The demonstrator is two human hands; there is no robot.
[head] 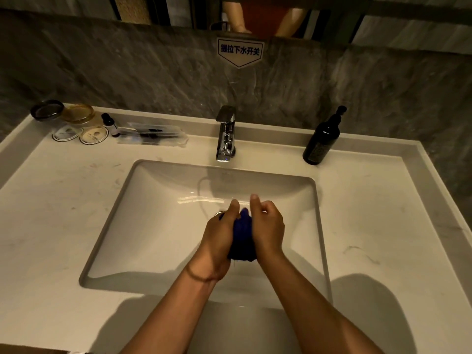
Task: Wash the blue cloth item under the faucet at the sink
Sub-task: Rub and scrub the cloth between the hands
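Observation:
A dark blue cloth (242, 236) is bunched up between my two hands over the middle of the white sink basin (158, 226). My left hand (219, 238) presses it from the left and my right hand (268, 228) from the right, fingers curled around it. The chrome faucet (226, 135) stands at the back edge of the basin, beyond my hands. I see no clear stream of water coming from its spout. The drain (219, 213) is partly hidden behind my left hand.
A dark pump bottle (323, 139) stands on the counter to the right of the faucet. At the back left are glass jars (63, 112), round coasters (93, 135), a small dropper bottle (109, 123) and a tray of wrapped toiletries (152, 134). A sign (240, 51) hangs on the stone wall.

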